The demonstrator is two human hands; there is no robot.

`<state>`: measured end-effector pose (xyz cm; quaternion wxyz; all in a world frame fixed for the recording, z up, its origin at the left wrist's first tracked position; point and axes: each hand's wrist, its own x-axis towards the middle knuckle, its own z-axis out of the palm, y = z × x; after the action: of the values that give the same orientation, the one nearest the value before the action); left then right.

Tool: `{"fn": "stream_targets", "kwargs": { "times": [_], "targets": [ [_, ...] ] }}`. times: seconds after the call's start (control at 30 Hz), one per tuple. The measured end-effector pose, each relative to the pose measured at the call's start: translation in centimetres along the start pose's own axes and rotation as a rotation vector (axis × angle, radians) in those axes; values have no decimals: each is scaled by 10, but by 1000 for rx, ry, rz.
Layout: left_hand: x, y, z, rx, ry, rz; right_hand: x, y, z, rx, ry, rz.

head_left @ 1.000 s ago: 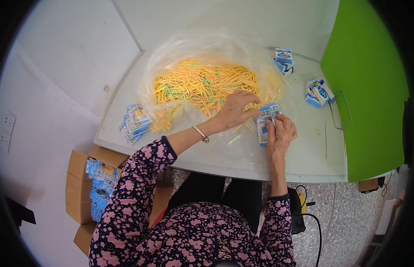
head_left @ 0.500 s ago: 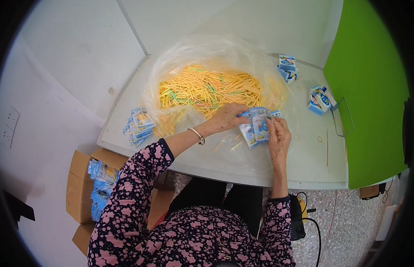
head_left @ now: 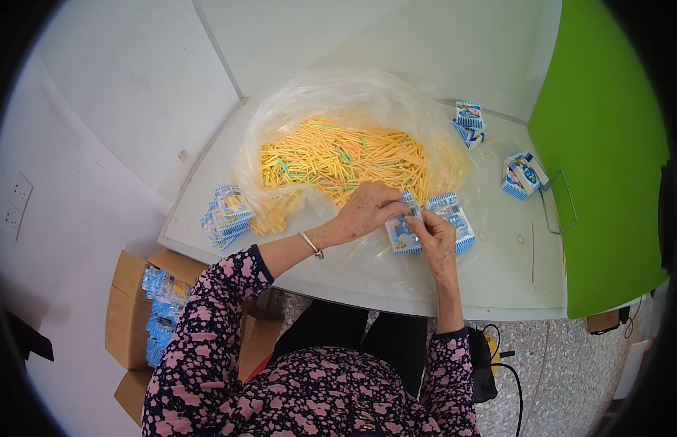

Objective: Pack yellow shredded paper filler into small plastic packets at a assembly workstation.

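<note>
1. A small blue-and-white packet [head_left: 401, 234] is held just above the front part of the table [head_left: 455, 288], between the two hands, at the near edge of the heap of sticks.
2. The packet is gripped by the left hand [head_left: 367, 211], whose fingers are curled closed over its upper left edge.
3. The same packet is pinched by the right hand [head_left: 434, 242], its fingers closed on the right side; a second blue-and-white packet [head_left: 455, 218] lies just beside that hand, touching or nearly touching it.
4. A metal bangle [head_left: 310, 244] is worn on the left wrist.
5. A heap of yellow sticks [head_left: 346, 160], with a few green ones mixed in, is spread inside an opened clear plastic bag [head_left: 353, 95] lying on the table just behind the hands.
6. A pile of blue-and-white packets [head_left: 223, 216] is stacked near the table's left edge.
7. Further packets [head_left: 468, 122] are seen at the far right of the bag, and another group of packets [head_left: 522, 175] lies near a green panel [head_left: 600, 146].
8. Open cardboard boxes [head_left: 131, 306] holding blue packets stand on the floor to the left, below the table.
</note>
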<state>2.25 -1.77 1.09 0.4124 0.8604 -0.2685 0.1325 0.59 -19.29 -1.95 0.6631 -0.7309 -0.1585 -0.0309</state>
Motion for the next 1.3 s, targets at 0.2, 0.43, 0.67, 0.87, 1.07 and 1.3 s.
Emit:
{"fn": "stream_targets", "kwargs": {
  "times": [0.2, 0.43, 0.67, 0.87, 1.07, 1.3],
  "targets": [
    [-11, -4, 2, 183, 107, 129, 0, 7, 9, -37, -46, -14],
    [16, -21, -12, -38, -108, -81, -4, 8, 6, -173, 32, -63],
    [62, -92, -40, 894, -325, 227, -4, 24, 14, -403, -69, -158],
    [76, -93, -28, 960, -484, 230, -4, 25, 14, -437, -89, -174],
    [71, -95, -3, 1035, -385, 282, -4, 21, 15, -446, -94, -168],
    [62, -103, 1, 1028, -219, 303, -3, 24, 13, -397, -90, -161]
  ]
}}
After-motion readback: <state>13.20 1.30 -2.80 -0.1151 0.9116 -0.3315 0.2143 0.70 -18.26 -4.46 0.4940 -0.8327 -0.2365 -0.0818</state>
